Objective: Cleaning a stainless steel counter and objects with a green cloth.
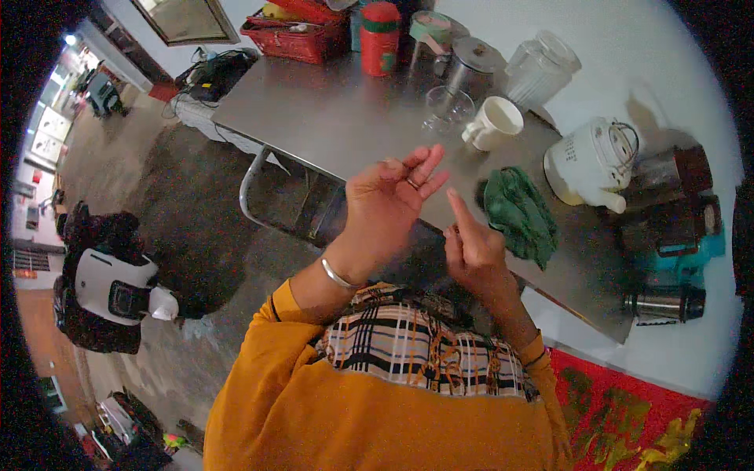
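While my left hand [389,200] is raised with its palm showing and its fingers loosely spread, my right hand [475,247] points its index finger up close to those fingertips. The other fingers of my right hand are curled in, and I cannot tell whether they press on anything. Just to the right of that hand, a crumpled green cloth [518,213] lies on the grey surface [338,110]. Beyond my right hand stands a white mug [503,122], with a clear glass [448,110] beside it, farther off from my left hand. A white kettle [585,165] sits past the cloth, to the right of both hands. Farther beyond my hands are a ribbed clear pitcher [542,72] and a lidded metal pot [475,67]. Well ahead of my left hand, a red canister [378,47] stands near a red basket [294,41]. A silver bangle [336,275] circles the wrist below my left hand.
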`<state>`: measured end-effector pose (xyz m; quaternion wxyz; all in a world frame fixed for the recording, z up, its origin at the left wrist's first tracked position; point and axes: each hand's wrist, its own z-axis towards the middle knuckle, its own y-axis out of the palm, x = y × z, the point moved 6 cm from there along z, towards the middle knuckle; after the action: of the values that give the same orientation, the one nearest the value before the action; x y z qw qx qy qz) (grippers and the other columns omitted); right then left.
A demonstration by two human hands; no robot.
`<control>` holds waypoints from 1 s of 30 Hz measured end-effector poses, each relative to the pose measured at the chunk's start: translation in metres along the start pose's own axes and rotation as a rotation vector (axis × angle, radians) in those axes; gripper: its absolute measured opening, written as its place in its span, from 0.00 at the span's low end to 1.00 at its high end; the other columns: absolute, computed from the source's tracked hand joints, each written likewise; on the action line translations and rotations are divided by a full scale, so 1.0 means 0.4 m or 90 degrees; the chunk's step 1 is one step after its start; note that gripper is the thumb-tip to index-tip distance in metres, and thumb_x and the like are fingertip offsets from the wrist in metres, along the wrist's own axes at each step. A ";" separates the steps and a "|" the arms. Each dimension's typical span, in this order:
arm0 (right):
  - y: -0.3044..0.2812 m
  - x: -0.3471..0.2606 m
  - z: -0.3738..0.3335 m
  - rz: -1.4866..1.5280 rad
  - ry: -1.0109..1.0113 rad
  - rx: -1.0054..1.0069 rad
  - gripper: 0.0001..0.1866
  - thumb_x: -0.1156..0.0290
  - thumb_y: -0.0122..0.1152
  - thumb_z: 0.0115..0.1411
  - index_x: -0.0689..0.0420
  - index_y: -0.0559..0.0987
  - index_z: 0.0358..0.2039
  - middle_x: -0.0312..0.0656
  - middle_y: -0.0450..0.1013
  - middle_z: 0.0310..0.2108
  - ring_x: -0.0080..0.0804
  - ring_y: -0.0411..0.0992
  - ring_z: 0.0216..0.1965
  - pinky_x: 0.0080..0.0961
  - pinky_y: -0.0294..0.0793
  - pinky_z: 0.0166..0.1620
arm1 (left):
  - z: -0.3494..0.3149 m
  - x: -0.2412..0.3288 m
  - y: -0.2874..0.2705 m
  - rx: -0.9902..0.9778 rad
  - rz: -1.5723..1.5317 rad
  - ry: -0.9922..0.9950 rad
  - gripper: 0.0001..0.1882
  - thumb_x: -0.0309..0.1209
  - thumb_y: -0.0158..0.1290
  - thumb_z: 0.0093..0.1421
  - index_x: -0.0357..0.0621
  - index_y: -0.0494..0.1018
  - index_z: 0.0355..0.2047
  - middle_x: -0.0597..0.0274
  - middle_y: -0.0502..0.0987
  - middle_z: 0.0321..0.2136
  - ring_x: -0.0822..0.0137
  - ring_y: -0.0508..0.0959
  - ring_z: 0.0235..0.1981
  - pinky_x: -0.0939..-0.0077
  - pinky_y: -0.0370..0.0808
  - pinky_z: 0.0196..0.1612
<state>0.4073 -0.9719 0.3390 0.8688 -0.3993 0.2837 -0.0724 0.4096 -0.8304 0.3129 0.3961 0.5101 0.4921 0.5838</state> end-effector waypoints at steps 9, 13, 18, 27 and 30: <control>-0.008 -0.007 0.003 -0.005 -0.007 0.012 0.29 0.82 0.50 0.49 0.67 0.62 0.55 0.48 0.70 0.20 0.40 0.70 0.19 0.31 0.70 0.23 | -0.014 -0.033 -0.003 -0.005 -0.025 -0.031 0.07 0.27 0.44 0.51 0.45 0.69 0.18 0.55 0.75 0.38 0.56 0.70 0.51 0.48 0.63 0.54; 0.005 0.004 -0.002 -0.032 0.004 -0.008 0.29 0.82 0.51 0.49 0.67 0.62 0.55 0.51 0.73 0.28 0.41 0.72 0.20 0.32 0.71 0.24 | -0.015 -0.033 -0.007 0.010 -0.020 -0.031 0.07 0.27 0.45 0.51 0.45 0.69 0.18 0.56 0.76 0.37 0.56 0.70 0.50 0.48 0.64 0.54; 0.006 0.010 -0.001 -0.040 -0.005 0.007 0.29 0.78 0.52 0.49 0.66 0.62 0.55 0.51 0.74 0.29 0.39 0.71 0.18 0.32 0.70 0.21 | -0.011 -0.034 -0.004 0.017 -0.028 -0.030 0.07 0.26 0.44 0.50 0.44 0.69 0.18 0.56 0.76 0.37 0.56 0.70 0.50 0.48 0.64 0.53; 0.009 0.014 -0.002 -0.037 -0.004 0.008 0.30 0.81 0.52 0.48 0.65 0.62 0.55 0.51 0.73 0.29 0.40 0.72 0.20 0.32 0.71 0.24 | -0.010 -0.035 0.000 0.033 -0.014 -0.037 0.07 0.25 0.44 0.50 0.43 0.70 0.18 0.56 0.76 0.36 0.57 0.70 0.50 0.50 0.65 0.53; 0.007 0.013 -0.001 -0.042 0.006 -0.002 0.30 0.80 0.52 0.48 0.65 0.62 0.55 0.51 0.73 0.28 0.40 0.72 0.20 0.32 0.71 0.24 | -0.011 -0.036 0.001 0.021 -0.016 -0.039 0.07 0.25 0.44 0.50 0.44 0.70 0.18 0.56 0.76 0.36 0.57 0.70 0.50 0.50 0.65 0.53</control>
<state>0.4112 -0.9722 0.3344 0.8642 -0.4091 0.2744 -0.1023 0.4076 -0.8452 0.3104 0.4097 0.5284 0.4955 0.5544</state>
